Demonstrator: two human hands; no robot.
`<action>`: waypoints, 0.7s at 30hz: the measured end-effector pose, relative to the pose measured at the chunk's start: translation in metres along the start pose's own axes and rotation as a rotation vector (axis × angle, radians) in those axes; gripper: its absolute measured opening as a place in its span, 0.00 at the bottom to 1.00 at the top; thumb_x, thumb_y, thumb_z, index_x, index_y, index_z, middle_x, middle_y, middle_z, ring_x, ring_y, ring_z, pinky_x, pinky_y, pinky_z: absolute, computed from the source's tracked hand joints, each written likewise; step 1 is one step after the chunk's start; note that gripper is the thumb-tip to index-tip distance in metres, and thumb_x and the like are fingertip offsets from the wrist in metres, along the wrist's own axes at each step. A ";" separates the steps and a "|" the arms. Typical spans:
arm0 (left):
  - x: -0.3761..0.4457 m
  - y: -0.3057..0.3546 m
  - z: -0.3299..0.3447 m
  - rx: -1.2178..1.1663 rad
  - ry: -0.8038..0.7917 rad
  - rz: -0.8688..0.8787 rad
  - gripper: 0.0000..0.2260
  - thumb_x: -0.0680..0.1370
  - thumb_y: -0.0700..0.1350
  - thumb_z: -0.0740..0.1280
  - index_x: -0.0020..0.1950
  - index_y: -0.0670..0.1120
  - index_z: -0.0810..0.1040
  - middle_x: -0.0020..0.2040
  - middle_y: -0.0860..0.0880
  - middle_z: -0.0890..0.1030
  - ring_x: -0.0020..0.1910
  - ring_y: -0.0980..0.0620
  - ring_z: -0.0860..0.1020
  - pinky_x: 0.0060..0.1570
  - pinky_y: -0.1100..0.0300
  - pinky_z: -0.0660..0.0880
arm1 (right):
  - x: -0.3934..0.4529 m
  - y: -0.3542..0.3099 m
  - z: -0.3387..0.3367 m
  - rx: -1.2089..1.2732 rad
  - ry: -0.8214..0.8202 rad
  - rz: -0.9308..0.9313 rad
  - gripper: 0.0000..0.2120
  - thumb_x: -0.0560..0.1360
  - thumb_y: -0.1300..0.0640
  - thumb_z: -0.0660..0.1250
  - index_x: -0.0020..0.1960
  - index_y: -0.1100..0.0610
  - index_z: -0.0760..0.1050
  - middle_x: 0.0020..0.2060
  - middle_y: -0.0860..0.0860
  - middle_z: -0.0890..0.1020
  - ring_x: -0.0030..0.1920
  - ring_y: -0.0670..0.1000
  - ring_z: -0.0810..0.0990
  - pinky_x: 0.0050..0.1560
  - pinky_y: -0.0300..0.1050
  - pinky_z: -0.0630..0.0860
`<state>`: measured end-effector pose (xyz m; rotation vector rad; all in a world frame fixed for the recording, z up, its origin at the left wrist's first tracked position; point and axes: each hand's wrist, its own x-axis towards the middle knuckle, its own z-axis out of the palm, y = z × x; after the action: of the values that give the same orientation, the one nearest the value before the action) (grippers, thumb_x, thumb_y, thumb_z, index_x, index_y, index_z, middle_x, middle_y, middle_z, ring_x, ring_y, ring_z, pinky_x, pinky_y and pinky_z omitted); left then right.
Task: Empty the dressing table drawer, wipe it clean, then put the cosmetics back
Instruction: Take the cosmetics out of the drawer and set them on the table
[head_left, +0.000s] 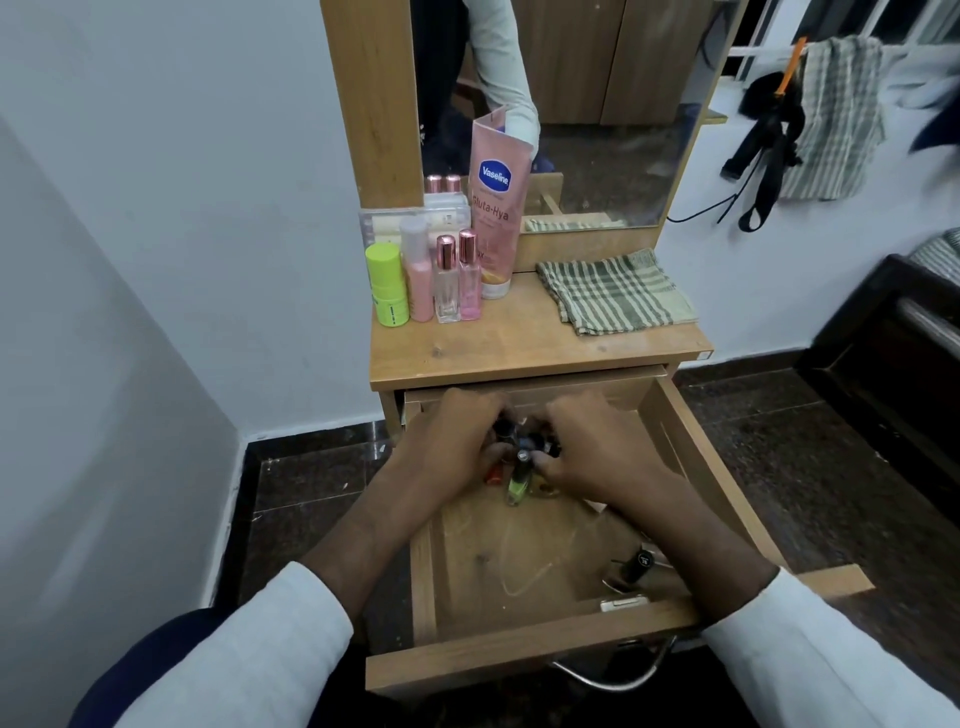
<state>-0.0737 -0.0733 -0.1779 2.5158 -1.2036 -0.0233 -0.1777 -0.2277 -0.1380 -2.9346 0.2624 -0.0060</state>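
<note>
1. Drawer (670, 415) is pulled fully out twd the person. Both hands are inside its far half, cupped around a cluster of small bottles (524, 452).
2. Left hand (457, 434) is on the cluster's left, right hand (592, 441) on its right; fingers of both are curled in around the bottles, so both are gripping. Exact bottle per hand can't be told, caps partly hidden.
3. Key relation: cluster sits between the two hands, touching both, roughly equal reach; lift is judged to go up and away twd the surface (519, 338).
4. Green nail-polish bottle (517, 480) pokes out below the fingers: long axis runs near–far, dark cap twd the far end, base twd the person.
5. Left over near the front right corner: a dark tube (636, 564), lying diagonal, nearer the right arm.
6. On the surface: upright cosmetics (441, 270) back-left, folded checked cloth (613, 291) right.
</note>
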 end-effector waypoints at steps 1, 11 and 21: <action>-0.001 0.000 -0.003 -0.053 -0.005 -0.013 0.17 0.77 0.51 0.76 0.64 0.54 0.77 0.53 0.53 0.84 0.48 0.55 0.83 0.47 0.50 0.83 | 0.000 0.002 0.000 0.037 0.004 -0.012 0.04 0.77 0.48 0.74 0.48 0.45 0.79 0.39 0.43 0.77 0.43 0.47 0.79 0.30 0.37 0.63; -0.029 -0.010 -0.057 -0.308 0.453 0.075 0.20 0.77 0.51 0.79 0.67 0.53 0.78 0.55 0.57 0.85 0.53 0.60 0.83 0.52 0.57 0.83 | -0.003 -0.002 -0.025 0.572 0.514 -0.111 0.12 0.74 0.54 0.80 0.55 0.53 0.83 0.41 0.42 0.84 0.42 0.42 0.84 0.43 0.31 0.79; -0.017 -0.036 -0.070 -0.221 0.781 -0.077 0.14 0.79 0.47 0.76 0.64 0.47 0.81 0.56 0.51 0.86 0.55 0.51 0.84 0.57 0.50 0.82 | 0.063 -0.057 -0.027 0.563 0.772 -0.296 0.10 0.76 0.56 0.78 0.54 0.57 0.82 0.47 0.46 0.85 0.46 0.40 0.83 0.48 0.31 0.80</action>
<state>-0.0462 -0.0181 -0.1257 2.0462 -0.7256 0.6958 -0.1057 -0.1888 -0.1011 -2.2484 -0.0714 -1.0688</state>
